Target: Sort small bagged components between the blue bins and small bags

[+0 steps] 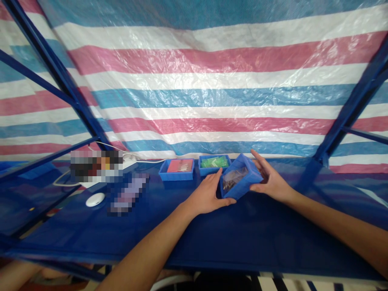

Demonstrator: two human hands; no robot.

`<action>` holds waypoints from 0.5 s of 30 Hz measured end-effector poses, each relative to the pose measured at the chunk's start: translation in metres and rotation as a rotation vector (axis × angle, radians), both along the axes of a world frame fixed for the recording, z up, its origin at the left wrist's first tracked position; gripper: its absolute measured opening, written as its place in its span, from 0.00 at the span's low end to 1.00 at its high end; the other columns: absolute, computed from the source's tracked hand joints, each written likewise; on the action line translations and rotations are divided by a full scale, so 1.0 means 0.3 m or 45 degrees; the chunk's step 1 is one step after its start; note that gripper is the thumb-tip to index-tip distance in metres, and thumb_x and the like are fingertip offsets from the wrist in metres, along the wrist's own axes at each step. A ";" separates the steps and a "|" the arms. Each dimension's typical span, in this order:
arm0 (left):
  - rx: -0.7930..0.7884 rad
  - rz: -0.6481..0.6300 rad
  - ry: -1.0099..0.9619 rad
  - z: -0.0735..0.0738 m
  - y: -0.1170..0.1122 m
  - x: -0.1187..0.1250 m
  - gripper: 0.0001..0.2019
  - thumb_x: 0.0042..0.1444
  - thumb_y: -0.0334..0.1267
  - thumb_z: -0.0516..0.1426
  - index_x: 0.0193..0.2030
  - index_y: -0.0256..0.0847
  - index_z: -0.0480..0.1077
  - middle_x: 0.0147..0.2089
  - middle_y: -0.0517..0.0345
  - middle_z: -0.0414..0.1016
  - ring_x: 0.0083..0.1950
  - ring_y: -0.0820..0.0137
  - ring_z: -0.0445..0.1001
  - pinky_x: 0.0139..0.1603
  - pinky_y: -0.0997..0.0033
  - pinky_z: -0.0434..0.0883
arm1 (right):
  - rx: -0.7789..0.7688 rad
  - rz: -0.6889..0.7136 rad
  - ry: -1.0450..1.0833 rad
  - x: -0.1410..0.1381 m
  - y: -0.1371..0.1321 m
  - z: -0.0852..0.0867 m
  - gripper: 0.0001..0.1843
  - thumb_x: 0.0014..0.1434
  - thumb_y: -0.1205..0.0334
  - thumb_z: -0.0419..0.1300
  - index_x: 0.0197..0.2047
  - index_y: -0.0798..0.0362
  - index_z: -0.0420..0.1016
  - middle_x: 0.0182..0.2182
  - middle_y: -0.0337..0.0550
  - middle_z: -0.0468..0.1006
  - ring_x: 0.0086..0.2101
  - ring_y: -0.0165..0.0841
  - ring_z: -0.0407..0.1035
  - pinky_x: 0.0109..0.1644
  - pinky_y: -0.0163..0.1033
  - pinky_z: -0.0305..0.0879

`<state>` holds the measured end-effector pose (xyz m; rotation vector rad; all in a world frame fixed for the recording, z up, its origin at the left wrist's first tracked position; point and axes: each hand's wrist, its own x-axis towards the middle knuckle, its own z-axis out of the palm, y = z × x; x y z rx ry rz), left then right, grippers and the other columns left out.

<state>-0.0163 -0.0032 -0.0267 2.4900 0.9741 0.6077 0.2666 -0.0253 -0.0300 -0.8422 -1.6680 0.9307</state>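
Note:
A small blue plastic bin [247, 184] is held tilted above the blue shelf, between my two hands. Inside it lies a clear plastic bag [235, 178] with dark small contents I cannot make out. My left hand [209, 194] grips the bin's lower left end, thumb along the near side. Around the raised right end, my right hand [269, 178] is closed with thumb below and fingers behind, partly hidden. Just behind my left hand stands a second blue bin [206, 171] with green packets [214, 162]. Further left is a third blue bin [176, 176] holding pink and whitish pieces [180, 165].
On the blue shelf [242, 238] to the left lie a white round object [95, 199], a blurred-out long item [129, 195] and a white power strip [129, 161] with cables. Blue metal posts [353, 101] flank the shelf. A striped plastic sheet [212, 97] hangs behind.

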 end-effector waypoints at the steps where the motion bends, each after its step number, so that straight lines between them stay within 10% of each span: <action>1: 0.002 0.002 0.004 -0.001 0.001 0.001 0.60 0.52 0.68 0.64 0.80 0.40 0.41 0.79 0.35 0.50 0.77 0.41 0.53 0.74 0.39 0.57 | -0.014 0.009 -0.004 -0.001 -0.001 -0.002 0.70 0.49 0.41 0.76 0.79 0.38 0.34 0.72 0.54 0.59 0.68 0.54 0.62 0.68 0.59 0.66; 15: 0.041 -0.009 0.006 -0.009 0.007 0.012 0.64 0.48 0.68 0.65 0.80 0.41 0.37 0.77 0.31 0.53 0.75 0.39 0.59 0.71 0.38 0.60 | -0.032 0.242 -0.181 -0.048 -0.003 -0.022 0.67 0.52 0.55 0.77 0.79 0.38 0.35 0.75 0.49 0.56 0.70 0.51 0.58 0.73 0.60 0.59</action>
